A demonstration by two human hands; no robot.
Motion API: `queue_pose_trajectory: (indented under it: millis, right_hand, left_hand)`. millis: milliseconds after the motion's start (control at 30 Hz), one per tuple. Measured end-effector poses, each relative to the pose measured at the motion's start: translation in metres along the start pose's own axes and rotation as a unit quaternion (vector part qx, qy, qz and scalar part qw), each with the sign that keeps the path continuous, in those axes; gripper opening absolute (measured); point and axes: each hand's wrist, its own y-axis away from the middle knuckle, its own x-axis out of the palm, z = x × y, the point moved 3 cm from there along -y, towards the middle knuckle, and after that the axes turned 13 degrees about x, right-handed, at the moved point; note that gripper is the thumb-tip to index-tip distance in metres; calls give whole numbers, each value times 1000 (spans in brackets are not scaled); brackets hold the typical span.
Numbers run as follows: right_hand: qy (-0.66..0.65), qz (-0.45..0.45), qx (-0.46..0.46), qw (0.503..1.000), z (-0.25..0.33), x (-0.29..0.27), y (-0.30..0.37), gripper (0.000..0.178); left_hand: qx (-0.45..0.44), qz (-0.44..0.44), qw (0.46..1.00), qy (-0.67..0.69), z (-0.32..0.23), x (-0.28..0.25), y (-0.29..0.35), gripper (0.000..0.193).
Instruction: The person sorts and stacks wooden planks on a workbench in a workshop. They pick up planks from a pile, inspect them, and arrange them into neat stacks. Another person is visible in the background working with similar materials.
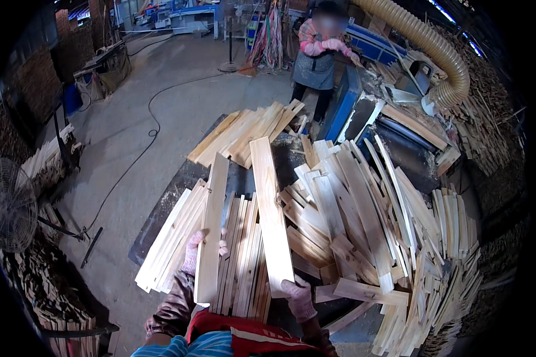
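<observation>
My left hand [193, 250], in a pink glove, is closed around a pale wooden board [211, 232] held lengthwise away from me. A second, wider board [269, 208] with a knot near its middle is gripped at its near end by my gloved right hand [299, 297]. Between the two boards, a row of narrow wooden strips [242, 256] lies side by side. To the left of my left hand is a stack of pale boards [173, 238]. A loose heap of boards [351, 208] spreads to the right of my right hand.
Farther off, more boards [250, 131] lie on a dark surface [155, 223]. A co-worker [318, 53] in pink gloves stands at a blue machine [348, 101] beneath a ribbed hose [441, 41]. A fan [11, 205] stands at left; a cable [152, 119] crosses the floor.
</observation>
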Motion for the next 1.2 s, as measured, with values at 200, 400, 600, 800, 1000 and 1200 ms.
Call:
queue_pose_trajectory:
  millis: [200,400,600,800,1000,1200]
  right_hand:
    - [230,-106,-138,957,11,-1,6,31]
    - [236,-179,-160,942,4,0,3,32]
    - [190,-180,-178,948,-9,-2,11,28]
    - [353,-124,-212,903,-43,27,-2,32]
    - [675,5,-295,677,-7,56,6,70]
    - [695,-398,-142,582,66,-95,-32,75]
  left_hand:
    - [-81,29,992,-89,-31,2,7,62]
    - [-15,-12,793,-609,-36,-160,1,51]
    - [85,-239,547,-798,-27,-154,34,53]
    - [89,-11,927,-365,27,30,-13,77]
    - [-77,37,991,-102,58,42,-41,48]
    - [-120,61,989,-52,10,41,-13,53]
